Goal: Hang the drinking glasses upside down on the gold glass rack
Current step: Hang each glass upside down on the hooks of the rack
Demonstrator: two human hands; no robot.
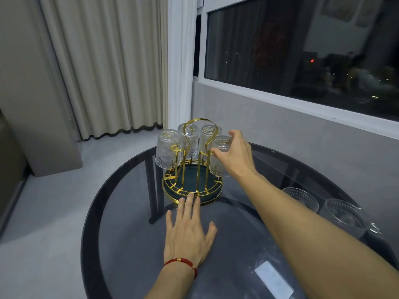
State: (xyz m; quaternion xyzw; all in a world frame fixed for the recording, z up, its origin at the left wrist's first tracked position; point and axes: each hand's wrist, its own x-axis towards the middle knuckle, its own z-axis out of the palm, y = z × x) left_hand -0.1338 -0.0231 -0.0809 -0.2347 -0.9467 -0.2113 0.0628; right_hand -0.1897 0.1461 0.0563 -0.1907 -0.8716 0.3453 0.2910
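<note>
The gold glass rack (192, 190) stands on the round dark glass table (129, 234), with a green base tray and a looped handle. Several clear patterned glasses hang upside down on it: one at the left (168, 149), two at the back (190, 134). My right hand (235, 156) grips a fourth upside-down glass (219, 167) on the rack's right prong. My left hand (187, 231) lies flat on the table, fingers spread, fingertips touching the rack's front rim. Two more glasses (302, 198) (343, 216) stand upright on the table at the right.
A window with a white sill runs along the right wall. Beige curtains hang behind the table at the left. A white card (274, 279) lies on the table near my right forearm. The table's dark legs show through the glass.
</note>
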